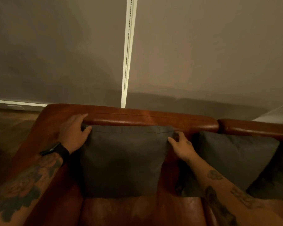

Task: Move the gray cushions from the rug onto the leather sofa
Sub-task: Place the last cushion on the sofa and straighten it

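Observation:
A gray cushion (pixel 124 160) stands upright on the brown leather sofa (pixel 147 119), leaning against its backrest near the left end. My left hand (pixel 73 132) is at the cushion's upper left corner, thumb on the fabric and fingers reaching up to the backrest. My right hand (pixel 180 147) pinches the cushion's upper right corner. A second gray cushion (pixel 235 157) leans against the backrest to the right, partly hidden behind my right forearm.
Gray roller blinds (pixel 55 54) with a white frame strip and bead chain (pixel 127 51) hang behind the sofa. Wooden floor (pixel 11 121) shows to the left of the sofa arm. The seat (pixel 137 211) lies in front of the cushions.

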A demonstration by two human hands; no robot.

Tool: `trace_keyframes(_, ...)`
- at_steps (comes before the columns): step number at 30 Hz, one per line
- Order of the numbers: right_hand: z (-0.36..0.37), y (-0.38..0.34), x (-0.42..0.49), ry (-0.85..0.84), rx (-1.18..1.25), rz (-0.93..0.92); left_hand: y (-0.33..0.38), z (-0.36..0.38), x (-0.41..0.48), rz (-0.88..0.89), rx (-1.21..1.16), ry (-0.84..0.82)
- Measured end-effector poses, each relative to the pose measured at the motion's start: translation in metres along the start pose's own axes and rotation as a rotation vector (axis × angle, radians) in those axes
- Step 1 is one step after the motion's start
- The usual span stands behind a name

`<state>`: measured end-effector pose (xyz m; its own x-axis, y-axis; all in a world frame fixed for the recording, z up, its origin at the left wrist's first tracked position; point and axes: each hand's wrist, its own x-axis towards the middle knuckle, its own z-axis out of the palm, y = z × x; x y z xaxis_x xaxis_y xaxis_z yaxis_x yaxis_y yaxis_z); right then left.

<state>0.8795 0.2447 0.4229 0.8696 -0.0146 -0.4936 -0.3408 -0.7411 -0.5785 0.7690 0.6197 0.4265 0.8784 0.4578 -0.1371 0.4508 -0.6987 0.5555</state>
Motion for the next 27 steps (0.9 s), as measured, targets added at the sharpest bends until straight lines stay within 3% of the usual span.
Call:
trace_keyframes(8, -0.081, 0.051, -0.020, 0.015, -0.037, -0.091, 0.128, 0.042, -0.024, 0.339, -0.019, -0.110)
trace_keyframes(16, -0.220, 0.156, 0.006, 0.250, 0.013, -0.064, 0.268, 0.146, -0.056, 0.485, -0.043, -0.225)
trace_keyframes(21, -0.304, 0.230, 0.049, 0.336, 0.191, 0.105, 0.336, 0.214, -0.067, 0.397, -0.074, -0.303)
trace_keyframes(27, -0.368, 0.294, 0.096, 0.284, 0.347, 0.254, 0.383, 0.270, -0.054, 0.026, -0.349, -0.427)
